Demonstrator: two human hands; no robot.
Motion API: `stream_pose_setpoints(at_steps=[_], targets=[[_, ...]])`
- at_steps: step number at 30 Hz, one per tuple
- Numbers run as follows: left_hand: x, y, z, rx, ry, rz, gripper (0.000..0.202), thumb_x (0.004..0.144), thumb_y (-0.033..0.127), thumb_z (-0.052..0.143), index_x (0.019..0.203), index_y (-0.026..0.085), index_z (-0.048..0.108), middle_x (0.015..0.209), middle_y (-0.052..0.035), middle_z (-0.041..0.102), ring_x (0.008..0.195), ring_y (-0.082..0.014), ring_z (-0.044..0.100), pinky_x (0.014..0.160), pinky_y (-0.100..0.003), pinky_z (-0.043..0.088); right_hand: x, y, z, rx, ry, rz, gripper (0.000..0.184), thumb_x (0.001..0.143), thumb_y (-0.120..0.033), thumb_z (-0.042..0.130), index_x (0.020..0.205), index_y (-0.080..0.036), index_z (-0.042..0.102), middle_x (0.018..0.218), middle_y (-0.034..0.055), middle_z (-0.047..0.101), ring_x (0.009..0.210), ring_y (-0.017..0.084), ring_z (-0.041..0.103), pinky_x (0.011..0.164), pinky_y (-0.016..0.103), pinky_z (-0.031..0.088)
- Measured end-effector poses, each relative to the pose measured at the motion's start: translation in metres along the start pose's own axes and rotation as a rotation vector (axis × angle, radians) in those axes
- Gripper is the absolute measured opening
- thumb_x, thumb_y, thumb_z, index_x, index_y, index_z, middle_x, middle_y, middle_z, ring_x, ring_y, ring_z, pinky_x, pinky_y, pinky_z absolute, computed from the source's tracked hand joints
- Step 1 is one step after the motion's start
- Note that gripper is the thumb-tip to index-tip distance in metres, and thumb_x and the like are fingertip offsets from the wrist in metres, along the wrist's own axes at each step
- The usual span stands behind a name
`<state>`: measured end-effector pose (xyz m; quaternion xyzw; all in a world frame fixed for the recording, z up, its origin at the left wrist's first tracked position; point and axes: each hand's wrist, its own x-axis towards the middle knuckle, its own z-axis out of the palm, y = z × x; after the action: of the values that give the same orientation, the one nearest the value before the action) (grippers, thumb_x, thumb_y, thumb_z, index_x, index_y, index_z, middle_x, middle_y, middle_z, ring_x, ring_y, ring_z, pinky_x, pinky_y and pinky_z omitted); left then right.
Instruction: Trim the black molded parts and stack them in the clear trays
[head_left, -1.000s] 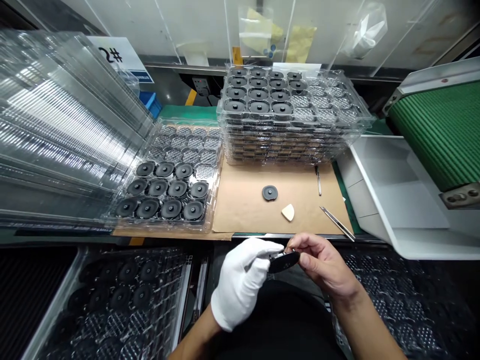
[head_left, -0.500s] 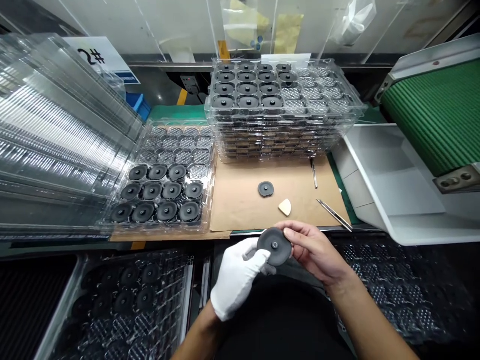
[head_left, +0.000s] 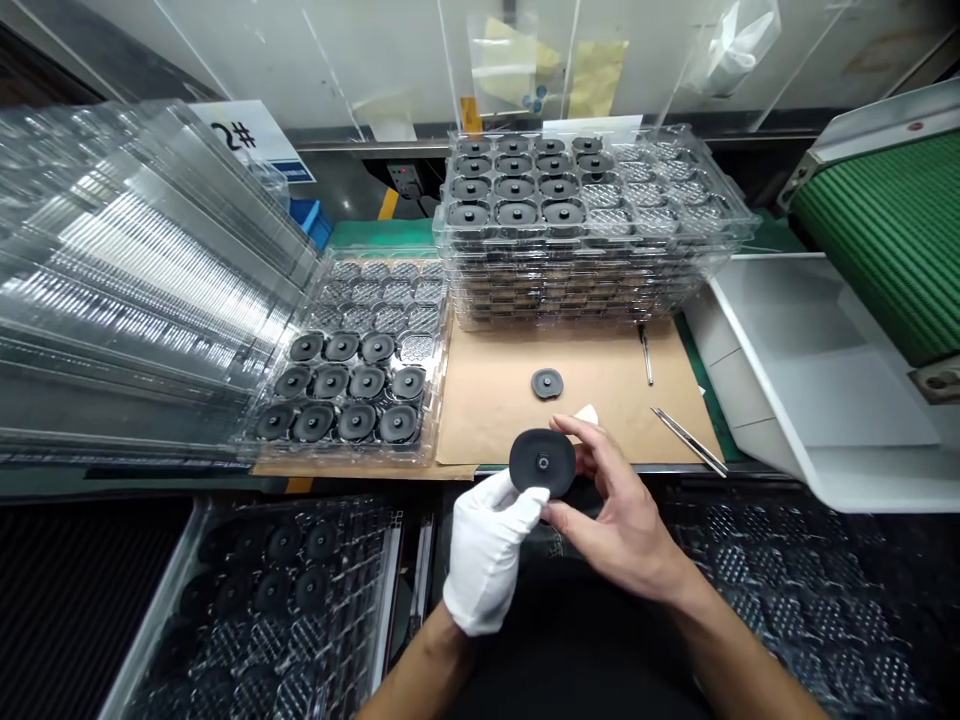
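Factory workstn – green conveyor belt (head_left: 892, 235), stacked clear plastic trays (head_left: 592, 262), white bin (head_left: 772, 425) & "2#" sign (head_left: 259, 138).

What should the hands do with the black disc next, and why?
Maybe turn the black disc over: its knobbed side faces us, hiding its back; the gloved left hand pinches its lower edge, with the bare right hand at its right.

Matt black disc (head_left: 531, 455), smooth-looking.

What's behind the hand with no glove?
The top of a pale piece peeks out behind the fingers of the bare right hand, against the brown paper. The rest of that piece is covered, so its whole shape can't be seen.
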<state>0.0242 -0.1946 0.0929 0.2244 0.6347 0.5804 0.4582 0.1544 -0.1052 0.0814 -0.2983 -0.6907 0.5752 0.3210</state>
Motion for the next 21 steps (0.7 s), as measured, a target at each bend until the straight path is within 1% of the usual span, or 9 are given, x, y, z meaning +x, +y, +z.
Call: stream_pose_setpoints(at_steps=[3,8,12,15,18,21], targets=[[-0.002,0.001,0.002,0.048,-0.009,0.016,0.035,0.085,0.036,0.076,0.113,0.015,0.077,0.11,-0.0062,0.078,0.107,-0.0271,0.07,0.094,-0.031,0.055,0.001,-0.001,-0.002,-0.031,0.001,-0.031,0.073,0.077,-0.014,0.073,0.143,-0.032,0.049,0.14,0.0077,0.053,0.113,0.024,0.059,0.1,0.041,0.052],[-0.002,0.003,0.004,0.105,-0.009,0.027,0.032,0.086,0.036,0.076,0.109,0.014,0.078,0.107,-0.0054,0.079,0.105,-0.0257,0.071,0.093,-0.03,0.056,0.001,-0.001,-0.005,-0.015,-0.001,-0.023,0.067,0.078,-0.013,0.072,0.139,-0.032,0.052,0.137,0.0058,0.055,0.113,0.024,0.059,0.1,0.039,0.052],[-0.002,0.002,0.008,0.011,-0.007,0.018,0.03,0.084,0.029,0.078,0.11,0.015,0.076,0.108,-0.0044,0.078,0.106,-0.0241,0.071,0.095,-0.029,0.055,0.0,0.002,-0.001,0.009,0.011,-0.023,0.066,0.079,-0.013,0.071,0.139,-0.033,0.052,0.136,0.0053,0.057,0.111,0.023,0.06,0.097,0.038,0.052],[-0.004,0.001,0.01,-0.071,-0.023,0.005,0.033,0.081,0.025,0.081,0.112,0.015,0.075,0.111,-0.0045,0.078,0.106,-0.0233,0.072,0.096,-0.029,0.055,-0.001,0.005,0.003,0.036,0.022,-0.028,0.069,0.078,-0.009,0.068,0.14,-0.035,0.052,0.133,0.004,0.058,0.103,0.02,0.061,0.092,0.036,0.052],[-0.004,-0.001,0.011,-0.1,-0.032,0.003,0.035,0.079,0.022,0.082,0.112,0.015,0.073,0.112,-0.0056,0.078,0.106,-0.0233,0.072,0.095,-0.029,0.056,-0.001,0.009,0.008,0.051,0.07,-0.022,0.071,0.078,-0.008,0.068,0.14,-0.036,0.051,0.13,0.0032,0.06,0.097,0.018,0.06,0.087,0.034,0.051],[-0.004,-0.001,0.01,-0.102,-0.013,0.004,0.035,0.078,0.023,0.082,0.111,0.014,0.073,0.11,-0.0065,0.078,0.105,-0.0237,0.072,0.094,-0.029,0.056,-0.002,0.013,0.013,0.07,0.097,-0.025,0.069,0.079,-0.01,0.07,0.141,-0.036,0.051,0.128,0.0031,0.061,0.097,0.018,0.06,0.085,0.033,0.05]])
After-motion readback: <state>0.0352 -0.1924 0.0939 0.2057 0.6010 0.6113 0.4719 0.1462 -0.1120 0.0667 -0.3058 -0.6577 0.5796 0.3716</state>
